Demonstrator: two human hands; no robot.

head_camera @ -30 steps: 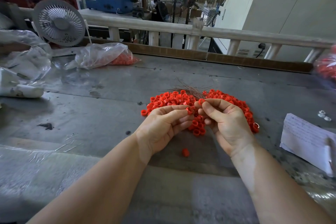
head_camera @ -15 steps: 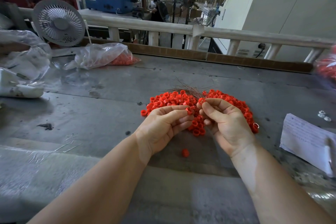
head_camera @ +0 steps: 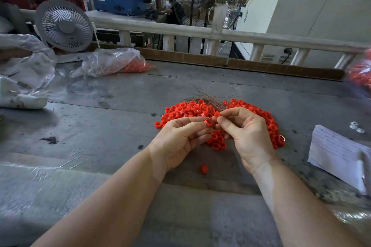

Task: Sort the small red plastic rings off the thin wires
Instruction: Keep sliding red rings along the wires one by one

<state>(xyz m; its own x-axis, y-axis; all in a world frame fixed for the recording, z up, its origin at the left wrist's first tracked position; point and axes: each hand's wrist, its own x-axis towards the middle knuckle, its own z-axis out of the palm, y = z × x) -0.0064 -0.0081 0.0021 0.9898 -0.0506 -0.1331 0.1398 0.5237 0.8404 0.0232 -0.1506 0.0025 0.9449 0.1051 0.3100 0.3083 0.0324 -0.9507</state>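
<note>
Where my fingertips meet over the pile, the left hand pinches a small red ring between thumb and forefinger, its other fingers curled loosely underneath. My right hand pinches a second ring just beside it, thumb and forefinger closed on it, the rest of the fingers folded toward the palm. I cannot tell whether a wire runs between the two rings. Directly beneath and behind my hands lies the heap of red rings, spread in an arc on the grey metal table. A bundle of thin wires lies at the far edge of the heap, fanning away from me. One stray ring sits alone on the table between my wrists. To my right lies a white sheet of paper; far left, a clear plastic bag with more red pieces, and a small grey fan behind it.
</note>
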